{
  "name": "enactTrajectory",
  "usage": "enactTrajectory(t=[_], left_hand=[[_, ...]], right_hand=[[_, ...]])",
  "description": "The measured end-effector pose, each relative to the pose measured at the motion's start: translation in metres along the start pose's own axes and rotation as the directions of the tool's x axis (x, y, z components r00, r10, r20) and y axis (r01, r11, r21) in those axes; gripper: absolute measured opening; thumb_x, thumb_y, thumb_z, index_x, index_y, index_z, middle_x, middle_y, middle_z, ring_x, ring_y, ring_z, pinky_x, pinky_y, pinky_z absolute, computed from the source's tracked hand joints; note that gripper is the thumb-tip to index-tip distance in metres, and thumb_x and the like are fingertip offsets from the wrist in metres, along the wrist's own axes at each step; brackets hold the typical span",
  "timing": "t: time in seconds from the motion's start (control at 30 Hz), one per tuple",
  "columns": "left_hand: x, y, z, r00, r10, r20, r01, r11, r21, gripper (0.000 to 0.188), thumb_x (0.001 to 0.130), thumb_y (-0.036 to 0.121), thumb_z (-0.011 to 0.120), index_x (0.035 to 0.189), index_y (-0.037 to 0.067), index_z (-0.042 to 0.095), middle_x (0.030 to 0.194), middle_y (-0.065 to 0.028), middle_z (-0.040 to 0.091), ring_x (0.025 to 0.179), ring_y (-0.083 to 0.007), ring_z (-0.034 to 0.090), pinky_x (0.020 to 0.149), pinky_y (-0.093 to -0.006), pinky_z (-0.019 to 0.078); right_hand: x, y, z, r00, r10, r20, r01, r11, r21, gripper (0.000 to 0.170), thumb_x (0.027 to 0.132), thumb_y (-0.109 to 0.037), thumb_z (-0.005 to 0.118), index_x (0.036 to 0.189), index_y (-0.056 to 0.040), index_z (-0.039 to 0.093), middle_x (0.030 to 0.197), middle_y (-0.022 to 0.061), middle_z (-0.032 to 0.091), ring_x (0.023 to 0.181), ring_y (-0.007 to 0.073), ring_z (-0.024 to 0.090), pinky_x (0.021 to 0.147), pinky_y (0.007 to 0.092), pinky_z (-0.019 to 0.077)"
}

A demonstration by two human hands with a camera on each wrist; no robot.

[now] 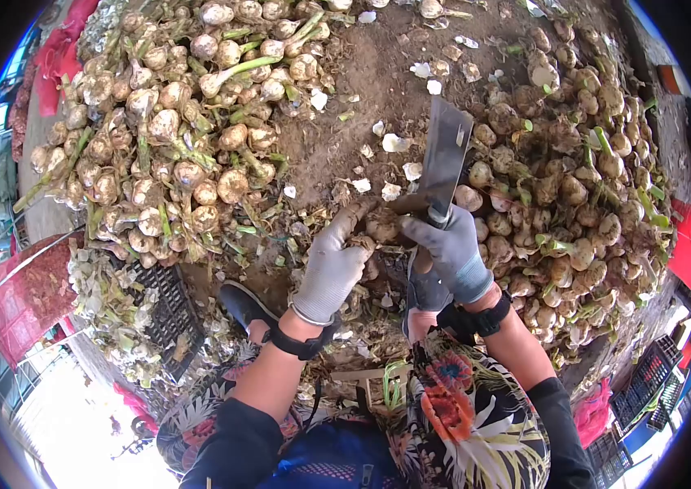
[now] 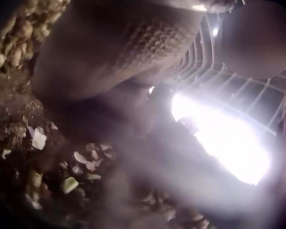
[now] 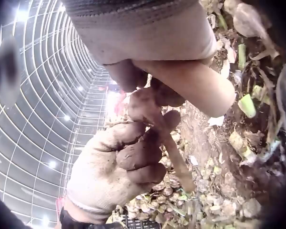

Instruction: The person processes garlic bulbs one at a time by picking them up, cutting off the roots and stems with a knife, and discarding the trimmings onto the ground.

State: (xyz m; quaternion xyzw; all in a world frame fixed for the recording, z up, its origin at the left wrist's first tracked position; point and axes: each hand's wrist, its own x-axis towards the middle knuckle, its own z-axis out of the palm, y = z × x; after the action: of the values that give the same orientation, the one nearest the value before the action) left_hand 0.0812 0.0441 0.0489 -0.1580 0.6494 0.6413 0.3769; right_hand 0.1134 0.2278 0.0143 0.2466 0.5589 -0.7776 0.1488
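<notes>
My left hand [image 1: 332, 267], in a dirt-stained pale glove, grips a garlic bulb [image 1: 383, 225] caked with soil. In the right wrist view the bulb [image 3: 145, 105] sits above the curled fingers, and its dry stem [image 3: 178, 164] slants down. My right hand [image 1: 453, 251], gloved too, wraps round the handle of a cleaver, and the wooden handle [image 3: 200, 88] shows in the right wrist view. The broad blade [image 1: 446, 151] points up and away from me, to the right of the bulb. In the left wrist view the glove [image 2: 119, 47] is dark and blurred, and the bulb is hidden.
Garlic with stems [image 1: 174, 138] lies heaped on the left, and another garlic heap [image 1: 574, 196] on the right. Bare soil with scattered peels [image 1: 396, 143] runs between them. A black crate [image 1: 168, 314] and a red mesh bag [image 1: 28, 289] are at the lower left.
</notes>
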Motion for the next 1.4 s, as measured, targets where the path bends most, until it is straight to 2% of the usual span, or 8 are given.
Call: enactTrajectory(t=[0.33,0.43,0.53,0.7,0.97,1.1,1.27,1.4], left_hand=[[0.003,-0.021,0.012,0.986,0.146,0.077,-0.108,0.922,-0.371,0.050,0.088,-0.001,0.069,0.135,0.004,0.053,0.116,0.0005,0.061,0.109,-0.0083,0.056,0.094,-0.0246,0.0469],[0.002,-0.021,0.001,0.977,0.213,0.014,-0.213,0.977,0.021,0.040,0.086,-0.002,0.070,0.124,0.002,0.058,0.112,-0.0012,0.063,0.100,-0.0098,0.059,0.090,-0.0253,0.0492],[-0.003,-0.032,-0.015,0.964,0.266,0.002,-0.265,0.963,0.048,0.039,0.083,-0.002,0.072,0.119,0.002,0.058,0.100,-0.0022,0.066,0.094,-0.0119,0.061,0.083,-0.0274,0.0513],[0.001,-0.035,-0.027,0.842,0.528,0.108,-0.487,0.660,0.572,0.038,0.081,0.006,0.077,0.113,0.000,0.059,0.093,-0.0026,0.065,0.084,-0.0104,0.059,0.074,-0.0289,0.0508],[0.006,-0.025,-0.042,0.882,0.438,0.175,-0.472,0.831,0.294,0.049,0.075,0.002,0.077,0.120,-0.003,0.058,0.097,-0.0037,0.068,0.087,-0.0111,0.063,0.080,-0.0289,0.0533],[-0.008,0.007,-0.017,0.957,0.262,0.124,-0.289,0.897,0.333,0.052,0.074,0.001,0.077,0.122,-0.002,0.058,0.095,-0.0015,0.066,0.086,-0.0090,0.061,0.080,-0.0277,0.0532],[0.000,-0.001,-0.016,0.944,0.307,0.122,-0.331,0.883,0.332,0.047,0.077,0.000,0.078,0.119,0.001,0.056,0.103,-0.0092,0.063,0.089,-0.0171,0.063,0.082,-0.0302,0.0529],[0.003,-0.019,-0.036,0.777,0.577,0.252,-0.569,0.471,0.674,0.051,0.074,-0.003,0.077,0.120,0.000,0.054,0.107,-0.0124,0.068,0.091,-0.0167,0.067,0.079,-0.0314,0.0553]], right_hand=[[-0.005,0.000,0.002,0.997,0.057,0.057,-0.067,0.982,0.176,0.027,0.089,-0.008,0.074,0.113,0.0005,0.069,0.098,0.0033,0.072,0.089,0.0099,0.065,0.080,0.0260,0.0523],[-0.015,-0.014,0.002,0.997,-0.061,0.056,0.076,0.946,-0.316,0.025,0.082,-0.004,0.072,0.107,-0.0050,0.069,0.091,0.0047,0.070,0.083,0.0156,0.068,0.075,0.0313,0.0532],[-0.019,-0.018,-0.005,0.868,-0.309,0.388,0.456,0.187,-0.870,0.020,0.073,-0.010,0.068,0.092,-0.0128,0.061,0.080,0.0098,0.058,0.075,0.0340,0.063,0.067,0.0460,0.0491],[-0.023,-0.018,-0.001,0.891,-0.251,0.379,0.430,0.196,-0.881,0.020,0.075,-0.014,0.069,0.094,-0.0129,0.062,0.081,0.0091,0.061,0.077,0.0314,0.065,0.068,0.0441,0.0498],[-0.019,-0.013,-0.003,0.899,-0.224,0.377,0.421,0.204,-0.884,0.020,0.076,-0.014,0.070,0.095,-0.0116,0.065,0.082,0.0104,0.065,0.077,0.0331,0.067,0.069,0.0422,0.0529],[0.000,0.016,-0.041,0.998,-0.044,0.049,0.060,0.311,-0.948,0.014,0.079,-0.014,0.068,0.092,-0.0090,0.067,0.081,0.0174,0.069,0.078,0.0351,0.069,0.069,0.0401,0.0551],[-0.014,0.022,-0.031,0.998,-0.055,-0.004,0.036,0.699,-0.714,0.026,0.078,-0.006,0.071,0.104,-0.0051,0.068,0.082,0.0154,0.069,0.078,0.0385,0.067,0.069,0.0362,0.0544],[-0.021,-0.003,-0.003,0.925,-0.246,0.289,0.365,0.369,-0.855,0.025,0.074,-0.014,0.072,0.097,-0.0125,0.063,0.086,0.0101,0.063,0.080,0.0323,0.067,0.070,0.0428,0.0526]])
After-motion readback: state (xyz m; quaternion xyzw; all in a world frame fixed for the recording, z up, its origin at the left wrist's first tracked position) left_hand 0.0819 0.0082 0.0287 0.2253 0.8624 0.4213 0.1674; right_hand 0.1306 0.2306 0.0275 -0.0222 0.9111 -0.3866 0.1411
